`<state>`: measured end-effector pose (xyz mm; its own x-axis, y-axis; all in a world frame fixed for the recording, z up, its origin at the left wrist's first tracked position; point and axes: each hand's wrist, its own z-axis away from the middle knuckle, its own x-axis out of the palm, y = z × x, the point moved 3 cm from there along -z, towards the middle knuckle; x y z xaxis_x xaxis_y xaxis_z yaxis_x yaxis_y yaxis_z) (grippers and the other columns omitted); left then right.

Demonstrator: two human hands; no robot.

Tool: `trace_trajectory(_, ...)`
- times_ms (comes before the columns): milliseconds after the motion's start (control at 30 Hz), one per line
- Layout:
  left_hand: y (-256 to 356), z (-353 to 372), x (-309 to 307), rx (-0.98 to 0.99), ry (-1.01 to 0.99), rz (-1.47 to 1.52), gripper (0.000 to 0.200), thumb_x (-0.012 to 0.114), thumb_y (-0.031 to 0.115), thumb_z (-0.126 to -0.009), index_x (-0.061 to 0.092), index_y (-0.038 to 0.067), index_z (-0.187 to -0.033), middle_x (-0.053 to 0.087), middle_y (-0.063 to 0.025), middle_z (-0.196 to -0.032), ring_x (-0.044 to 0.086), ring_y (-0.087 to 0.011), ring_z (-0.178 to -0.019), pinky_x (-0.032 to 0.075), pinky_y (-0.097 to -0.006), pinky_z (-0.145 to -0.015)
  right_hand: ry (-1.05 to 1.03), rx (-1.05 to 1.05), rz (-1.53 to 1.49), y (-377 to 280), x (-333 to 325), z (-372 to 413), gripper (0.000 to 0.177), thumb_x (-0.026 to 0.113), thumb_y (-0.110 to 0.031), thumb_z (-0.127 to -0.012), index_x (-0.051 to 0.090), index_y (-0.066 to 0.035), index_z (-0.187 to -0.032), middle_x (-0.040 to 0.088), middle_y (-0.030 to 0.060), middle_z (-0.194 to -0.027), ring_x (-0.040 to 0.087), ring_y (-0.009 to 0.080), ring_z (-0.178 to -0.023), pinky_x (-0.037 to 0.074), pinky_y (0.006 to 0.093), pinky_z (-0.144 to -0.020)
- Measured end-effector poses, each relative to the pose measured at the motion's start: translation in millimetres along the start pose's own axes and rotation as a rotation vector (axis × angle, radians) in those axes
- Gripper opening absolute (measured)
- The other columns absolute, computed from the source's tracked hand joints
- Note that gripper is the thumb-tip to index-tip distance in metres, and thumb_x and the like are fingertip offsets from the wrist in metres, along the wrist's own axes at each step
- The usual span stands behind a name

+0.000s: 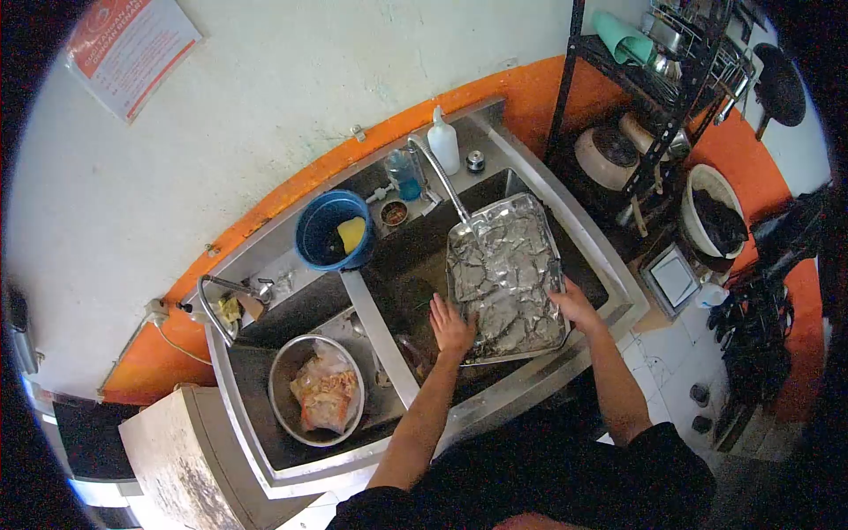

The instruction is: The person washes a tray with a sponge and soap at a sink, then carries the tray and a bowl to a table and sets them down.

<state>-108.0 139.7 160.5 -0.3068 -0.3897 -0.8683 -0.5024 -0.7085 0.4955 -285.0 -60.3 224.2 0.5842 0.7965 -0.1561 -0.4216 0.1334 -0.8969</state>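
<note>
Black shirt (565,473) | left hand (452,330): open grip against metal tray (510,278) | right hand (577,307): grip closed on its right rim | sink (609,234) beneath

We see a plain black top (548,468) with a short left sleeve (375,508) and a matching right sleeve (667,455), each ending near the elbow; the forearms (623,389), left hand (452,330) and right hand (579,307) are bare.
</note>
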Motion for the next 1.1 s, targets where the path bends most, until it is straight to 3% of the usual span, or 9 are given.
trace_trajectory(67,25.9,-6.6,5.1,0.272,0.080,-0.194,0.066,0.043,0.045,-0.083,0.023,0.003,-0.131,0.014,-0.0232,-0.137,0.011,-0.0383,-0.127,0.013,-0.0465,-0.102,0.035,-0.138,0.066,-8.1,7.6,5.7,0.048,0.052,-0.006,-0.078,0.038,-0.006,-0.123,0.053,0.0063,-0.110,0.051,0.0166,-0.098,0.039,0.0309,-0.086)
trace_trajectory(233,63.9,-34.7,47.4,0.037,-0.118,0.084,0.076,0.034,0.052,-0.083,0.016,-0.005,-0.131,0.014,-0.0219,-0.137,0.011,-0.0345,-0.128,0.010,-0.0449,-0.103,0.072,-0.133,0.014,-1.0,35.1,32.0,0.049,0.053,-0.001,-0.075,0.039,-0.004,-0.122,0.053,0.0067,-0.110,0.052,0.0170,-0.096,0.040,0.0314,-0.084)
trace_trajectory(333,73.4,-27.6,46.2,0.141,-0.122,0.251,0.077,0.034,0.052,-0.083,0.015,-0.005,-0.131,0.015,-0.0219,-0.137,0.012,-0.0341,-0.128,0.011,-0.0443,-0.103,0.153,-0.151,0.096,-20.6,40.8,42.2,0.046,0.054,-0.003,-0.075,0.042,-0.003,-0.120,0.054,0.0072,-0.109,0.052,0.0172,-0.095,0.040,0.0302,-0.083)
trace_trajectory(467,67.5,-21.6,45.9,0.119,-0.201,0.430,0.073,0.038,0.048,-0.083,0.019,-0.004,-0.130,0.021,-0.0234,-0.134,0.019,-0.0358,-0.126,0.018,-0.0394,-0.102,0.155,-0.137,0.093,-36.5,43.9,51.0,0.040,0.057,-0.009,-0.076,0.046,-0.003,-0.114,0.058,0.0104,-0.099,0.054,0.0221,-0.088,0.041,0.0334,-0.081)
trace_trajectory(600,63.3,-24.8,35.1,0.129,0.076,0.472,0.049,0.051,0.032,-0.080,0.040,-0.003,-0.113,0.044,-0.0226,-0.112,0.041,-0.0379,-0.104,0.032,-0.0418,-0.090,0.201,-0.163,0.121,1.4,48.0,41.1,0.039,0.054,-0.006,-0.077,0.045,-0.002,-0.115,0.056,0.0078,-0.103,0.052,0.0184,-0.092,0.039,0.0312,-0.082)
trace_trajectory(800,52.9,-45.3,40.6,0.188,0.275,0.375,0.028,0.054,0.020,-0.077,0.046,0.003,-0.098,0.050,-0.0150,-0.096,0.046,-0.0344,-0.088,0.036,-0.0430,-0.077,0.124,-0.112,0.047,-27.9,58.4,56.6,0.044,0.051,-0.003,-0.078,0.040,-0.002,-0.121,0.051,0.0064,-0.112,0.048,0.0167,-0.098,0.036,0.0291,-0.086)
trace_trajectory(900,52.4,-51.2,39.8,0.208,0.137,0.439,0.032,0.052,0.022,-0.079,0.046,0.003,-0.104,0.050,-0.0170,-0.101,0.045,-0.0350,-0.093,0.036,-0.0430,-0.081,0.159,-0.112,0.156,-29.7,55.6,57.9,0.045,0.051,-0.006,-0.079,0.039,-0.002,-0.121,0.051,0.0070,-0.112,0.048,0.0172,-0.098,0.036,0.0289,-0.087)
trace_trajectory(1067,73.5,-45.0,36.8,0.157,0.254,0.321,0.042,0.047,0.026,-0.082,0.041,0.001,-0.115,0.044,-0.0193,-0.115,0.040,-0.0382,-0.106,0.032,-0.0439,-0.089,0.150,-0.197,0.085,-10.4,52.6,46.0,0.044,0.051,-0.010,-0.079,0.039,-0.001,-0.120,0.052,0.0070,-0.110,0.049,0.0177,-0.096,0.037,0.0299,-0.084)
trace_trajectory(1100,80.3,-42.1,38.9,0.152,0.279,0.285,0.046,0.045,0.028,-0.083,0.038,0.001,-0.120,0.041,-0.0199,-0.121,0.038,-0.0396,-0.109,0.030,-0.0442,-0.093,0.144,-0.070,0.105,-36.8,56.8,59.7,0.044,0.052,-0.010,-0.079,0.039,-0.001,-0.120,0.052,0.0065,-0.109,0.049,0.0179,-0.095,0.037,0.0305,-0.084)
